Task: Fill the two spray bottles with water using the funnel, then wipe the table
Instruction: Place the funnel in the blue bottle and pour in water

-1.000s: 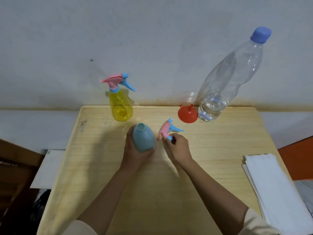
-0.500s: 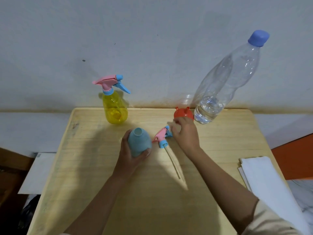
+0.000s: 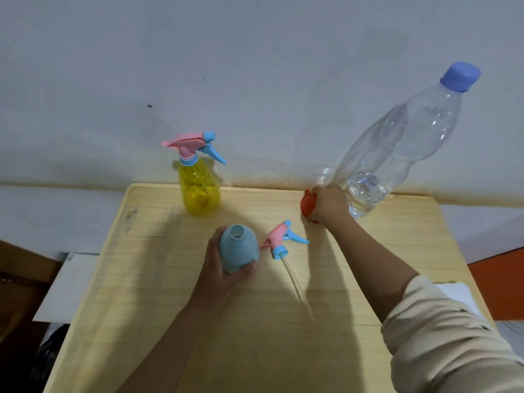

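Note:
My left hand grips the blue spray bottle, which stands uncapped with its mouth open upward at the table's middle. Its pink and blue spray head lies on the table just right of it, the clear dip tube trailing toward me. My right hand is curled over the red funnel at the back of the table, beside the large clear water bottle. The yellow spray bottle stands capped at the back left.
The wooden table butts against a white wall. The water bottle has a blue cap and a little water at its bottom. A white cloth lies at the right edge, partly hidden by my sleeve. Dark furniture stands left of the table.
My right hand let go of the spray head, leaving it on the table, and reached back to the red funnel, closing over it. My left hand kept holding the blue bottle.

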Demonstrator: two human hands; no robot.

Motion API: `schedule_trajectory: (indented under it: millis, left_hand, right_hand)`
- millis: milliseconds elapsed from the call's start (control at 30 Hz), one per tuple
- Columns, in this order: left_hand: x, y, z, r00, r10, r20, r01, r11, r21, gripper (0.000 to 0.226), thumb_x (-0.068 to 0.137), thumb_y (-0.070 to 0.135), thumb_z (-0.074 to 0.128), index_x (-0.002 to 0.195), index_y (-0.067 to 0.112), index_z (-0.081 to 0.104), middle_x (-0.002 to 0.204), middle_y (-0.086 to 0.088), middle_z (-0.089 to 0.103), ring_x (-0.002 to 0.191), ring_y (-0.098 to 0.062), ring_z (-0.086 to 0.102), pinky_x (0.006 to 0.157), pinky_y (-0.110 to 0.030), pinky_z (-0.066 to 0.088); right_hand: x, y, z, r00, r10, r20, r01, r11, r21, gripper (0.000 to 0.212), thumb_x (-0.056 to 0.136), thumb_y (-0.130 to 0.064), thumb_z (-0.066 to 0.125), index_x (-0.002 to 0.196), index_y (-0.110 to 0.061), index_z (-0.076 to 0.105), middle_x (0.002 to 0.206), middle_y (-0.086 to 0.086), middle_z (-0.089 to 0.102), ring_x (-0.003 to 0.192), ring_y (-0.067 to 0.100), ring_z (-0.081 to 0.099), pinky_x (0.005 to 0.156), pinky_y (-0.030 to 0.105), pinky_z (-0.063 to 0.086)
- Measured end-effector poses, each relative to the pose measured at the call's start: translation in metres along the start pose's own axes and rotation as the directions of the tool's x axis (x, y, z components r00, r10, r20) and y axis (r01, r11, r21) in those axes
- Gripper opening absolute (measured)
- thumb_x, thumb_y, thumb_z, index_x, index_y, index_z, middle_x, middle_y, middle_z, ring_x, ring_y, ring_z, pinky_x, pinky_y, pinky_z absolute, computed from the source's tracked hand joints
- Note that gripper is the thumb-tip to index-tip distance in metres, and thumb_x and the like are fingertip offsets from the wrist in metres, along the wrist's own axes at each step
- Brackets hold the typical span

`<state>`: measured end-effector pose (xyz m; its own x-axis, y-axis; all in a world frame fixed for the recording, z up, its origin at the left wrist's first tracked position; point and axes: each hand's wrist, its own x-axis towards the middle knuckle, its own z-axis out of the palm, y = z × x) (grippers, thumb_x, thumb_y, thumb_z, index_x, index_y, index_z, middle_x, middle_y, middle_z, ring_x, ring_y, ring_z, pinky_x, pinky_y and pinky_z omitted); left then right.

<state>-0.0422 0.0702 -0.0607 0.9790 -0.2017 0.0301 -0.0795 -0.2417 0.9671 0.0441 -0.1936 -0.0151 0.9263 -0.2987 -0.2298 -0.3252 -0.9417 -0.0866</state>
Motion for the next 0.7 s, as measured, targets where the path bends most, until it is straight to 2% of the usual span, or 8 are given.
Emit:
schedule_trajectory:
  millis: [67, 133, 200, 267, 367, 433, 600, 700]
  left_hand:
    - [0.000, -0.001, 0.000, 1.000, -0.011, 0.009, 0.011, 1.000, 0.000, 0.084, 0.058, 0.051, 0.076, 0.123, 0.063, 0.024, 0.130, 0.020, 0.037, 0.115, 0.001, 0.045, 0.087, -0.018, 0.048]
    - [0.000, -0.001, 0.000, 1.000, -0.016, 0.013, 0.016, 1.000, -0.006, 0.084, 0.058, 0.052, 0.076, 0.123, 0.063, 0.024, 0.130, 0.018, 0.038, 0.116, -0.001, 0.045, 0.087, -0.019, 0.049]
    - [0.001, -0.001, 0.000, 1.000, -0.025, 0.015, 0.025, 1.000, -0.009, 0.084, 0.057, 0.052, 0.076, 0.123, 0.061, 0.025, 0.131, 0.015, 0.039, 0.117, -0.004, 0.046, 0.088, -0.020, 0.048]
    - [0.001, -0.001, -0.001, 0.999, -0.028, 0.019, 0.028, 1.000, -0.008, 0.084, 0.058, 0.052, 0.077, 0.124, 0.060, 0.026, 0.130, 0.015, 0.040, 0.117, -0.003, 0.046, 0.088, -0.018, 0.047]
    - [0.002, -0.001, -0.002, 0.999, -0.030, 0.028, 0.030, 1.000, -0.002, 0.084, 0.058, 0.052, 0.077, 0.124, 0.060, 0.026, 0.130, 0.019, 0.039, 0.115, 0.003, 0.046, 0.086, -0.010, 0.044]
    - [0.001, 0.001, -0.002, 0.999, -0.032, 0.029, 0.032, 0.999, 0.002, 0.084, 0.057, 0.052, 0.077, 0.124, 0.058, 0.026, 0.129, 0.020, 0.039, 0.114, 0.006, 0.045, 0.083, -0.006, 0.043]
    - [0.000, 0.010, -0.001, 1.000, -0.016, 0.018, 0.016, 1.000, -0.011, 0.080, 0.055, 0.051, 0.076, 0.121, 0.054, 0.031, 0.124, 0.023, 0.043, 0.110, 0.007, 0.047, 0.079, -0.008, 0.045]
    - [-0.003, 0.015, -0.002, 0.999, -0.037, -0.008, 0.037, 0.999, 0.030, 0.083, 0.051, 0.054, 0.074, 0.122, 0.050, 0.031, 0.123, 0.018, 0.043, 0.109, 0.004, 0.047, 0.079, -0.010, 0.042]
  right_hand:
    - [-0.003, 0.002, -0.001, 1.000, -0.009, 0.010, 0.009, 1.000, 0.013, 0.061, 0.069, -0.023, 0.079, 0.124, -0.014, 0.054, 0.120, 0.013, 0.056, 0.117, 0.029, 0.049, 0.088, 0.037, 0.046]
    - [-0.007, 0.003, 0.000, 0.999, -0.015, 0.029, 0.012, 0.995, 0.100, 0.065, 0.065, -0.022, 0.082, 0.123, -0.013, 0.054, 0.120, 0.012, 0.056, 0.113, 0.028, 0.053, 0.086, 0.037, 0.048]
    - [-0.013, 0.005, 0.003, 1.000, -0.007, 0.023, 0.001, 0.974, 0.228, 0.072, 0.060, -0.025, 0.085, 0.123, -0.013, 0.053, 0.120, 0.011, 0.055, 0.110, 0.027, 0.054, 0.085, 0.038, 0.050]
    - [-0.023, 0.007, 0.005, 0.999, 0.015, -0.051, 0.008, 0.910, 0.415, 0.077, 0.057, -0.030, 0.087, 0.124, -0.014, 0.053, 0.119, 0.009, 0.055, 0.108, 0.026, 0.054, 0.083, 0.035, 0.048]
    - [-0.046, 0.007, 0.005, 0.984, 0.090, -0.154, 0.056, 0.664, 0.745, 0.070, 0.059, -0.029, 0.088, 0.120, -0.015, 0.056, 0.114, 0.004, 0.059, 0.099, 0.017, 0.056, 0.075, 0.022, 0.046]
    - [-0.065, 0.004, 0.003, 0.979, 0.138, -0.152, 0.063, 0.501, 0.863, 0.063, 0.061, -0.028, 0.087, 0.117, -0.020, 0.057, 0.110, -0.004, 0.060, 0.098, 0.010, 0.056, 0.070, 0.014, 0.044]
    - [-0.102, -0.004, -0.003, 0.974, 0.202, -0.103, 0.058, 0.215, 0.975, 0.054, 0.062, -0.022, 0.087, 0.107, -0.025, 0.058, 0.102, -0.006, 0.061, 0.092, 0.002, 0.058, 0.073, 0.015, 0.047]
    - [-0.116, -0.009, -0.007, 0.981, 0.182, -0.072, 0.053, 0.111, 0.992, 0.052, 0.063, -0.015, 0.086, 0.103, -0.025, 0.054, 0.102, -0.005, 0.058, 0.093, 0.005, 0.059, 0.077, 0.016, 0.050]
